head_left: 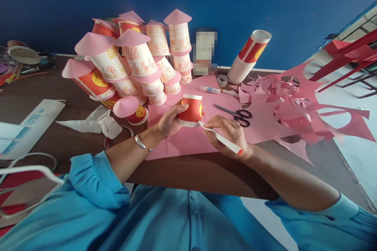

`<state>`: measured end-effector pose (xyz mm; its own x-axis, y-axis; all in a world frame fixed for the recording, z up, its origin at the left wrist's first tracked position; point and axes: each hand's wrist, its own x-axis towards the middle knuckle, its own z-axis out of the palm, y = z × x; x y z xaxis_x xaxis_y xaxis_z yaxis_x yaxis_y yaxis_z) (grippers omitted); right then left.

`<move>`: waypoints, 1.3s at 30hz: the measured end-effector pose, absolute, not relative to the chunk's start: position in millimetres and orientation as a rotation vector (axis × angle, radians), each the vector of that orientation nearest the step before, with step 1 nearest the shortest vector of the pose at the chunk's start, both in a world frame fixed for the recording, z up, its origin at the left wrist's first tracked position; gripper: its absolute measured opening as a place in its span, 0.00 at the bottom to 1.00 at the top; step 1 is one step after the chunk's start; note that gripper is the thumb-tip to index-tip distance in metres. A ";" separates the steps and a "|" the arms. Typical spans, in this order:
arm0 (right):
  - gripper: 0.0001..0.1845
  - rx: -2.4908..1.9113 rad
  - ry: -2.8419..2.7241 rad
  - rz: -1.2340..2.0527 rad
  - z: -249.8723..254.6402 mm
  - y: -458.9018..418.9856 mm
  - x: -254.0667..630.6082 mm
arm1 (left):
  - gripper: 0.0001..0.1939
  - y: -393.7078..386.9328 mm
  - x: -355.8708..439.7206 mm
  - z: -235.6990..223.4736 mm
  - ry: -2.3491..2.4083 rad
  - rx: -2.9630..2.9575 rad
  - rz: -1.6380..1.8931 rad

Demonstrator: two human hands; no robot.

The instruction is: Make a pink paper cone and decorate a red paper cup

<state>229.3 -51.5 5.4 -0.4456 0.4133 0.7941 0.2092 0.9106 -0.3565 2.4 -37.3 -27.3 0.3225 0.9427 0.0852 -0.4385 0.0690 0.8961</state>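
Note:
My left hand (172, 119) is closed around a red paper cup (191, 110) with a white rim band and a yellow emblem at its right side. Between the fingers of my right hand (228, 131) is a white marker (224, 141) with an orange-red end. Its tip points at the lower right edge of the cup; whether it touches cannot be made out. Under both hands spreads pink paper (182, 145). Just beyond my right hand lie black-handled scissors (240, 117), blades pointing left.
Several cup towers (135, 55) with pink cone roofs crowd the back left. A tilted stack of paper cups (243, 66) stands at the back right, near a tape roll (222, 80) and a glue stick (209, 90). Pink paper scraps (294, 102) spread rightward. A crumpled white wrapper (101, 121) lies left.

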 end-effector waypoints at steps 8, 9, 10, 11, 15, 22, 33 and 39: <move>0.07 -0.455 -2.070 0.244 5.5 -52.4 229.6 | 0.26 -35.8 2.9 -28.3 0.640 1.026 1.164; 0.07 -0.449 -2.069 0.242 5.9 -52.6 229.6 | 0.26 -35.9 2.2 -29.1 0.639 1.018 1.158; 0.07 -0.441 -2.066 0.240 6.5 -52.8 229.8 | 0.25 -36.1 1.6 -30.0 0.639 1.008 1.156; 0.08 -0.435 -2.062 0.239 7.1 -52.9 230.0 | 0.25 -36.2 0.8 -31.1 0.639 0.995 1.157; 0.10 -0.421 -2.056 0.245 9.1 -53.4 231.1 | 0.22 -36.7 -1.0 -33.7 0.651 0.950 1.166; 0.09 -0.391 -2.067 0.243 8.7 -53.1 230.9 | 0.24 -37.0 3.5 -24.5 0.563 0.944 1.119; 0.10 -0.427 -2.059 0.223 8.3 -51.7 230.9 | 0.25 -36.4 -1.7 -34.8 0.691 0.896 1.163; 0.09 -0.421 -2.050 0.226 6.2 -51.2 230.4 | 0.25 -37.4 3.0 -26.2 0.622 0.950 1.154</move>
